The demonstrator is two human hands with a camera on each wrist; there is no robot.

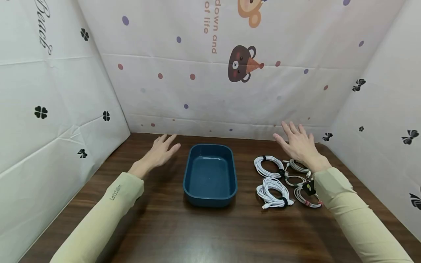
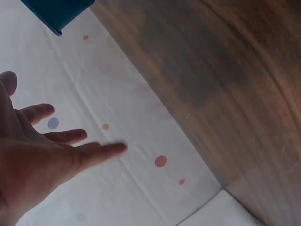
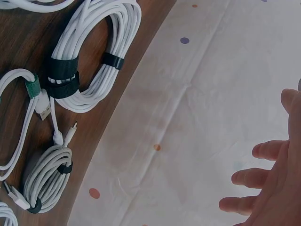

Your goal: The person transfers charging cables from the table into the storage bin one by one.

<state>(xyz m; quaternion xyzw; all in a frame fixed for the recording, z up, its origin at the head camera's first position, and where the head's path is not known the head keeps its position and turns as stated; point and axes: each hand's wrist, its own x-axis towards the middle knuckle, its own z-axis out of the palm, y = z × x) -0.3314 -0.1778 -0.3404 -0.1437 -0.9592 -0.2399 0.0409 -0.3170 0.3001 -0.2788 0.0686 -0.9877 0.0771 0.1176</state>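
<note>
My left hand (image 1: 158,152) hovers above the table to the left of a dark blue plastic bin (image 1: 210,200), fingers spread and holding nothing. On the other side, my right hand (image 1: 300,147) is raised over the far edge of several coiled white cables, its fingers spread too. A large coil (image 1: 263,170) bound with black straps lies nearest the bin, with another thick coil (image 1: 268,197) in front of it. Smaller coils, one a USB cable (image 3: 49,174) with a black tie, lie under my right wrist. My sleeve partly hides them.
The dark wooden table (image 1: 210,237) is bordered by white printed cloth at the back (image 1: 197,95), the left (image 1: 65,138) and the right (image 1: 378,153). The bin stands near the table's middle, its inside showing only a bare floor.
</note>
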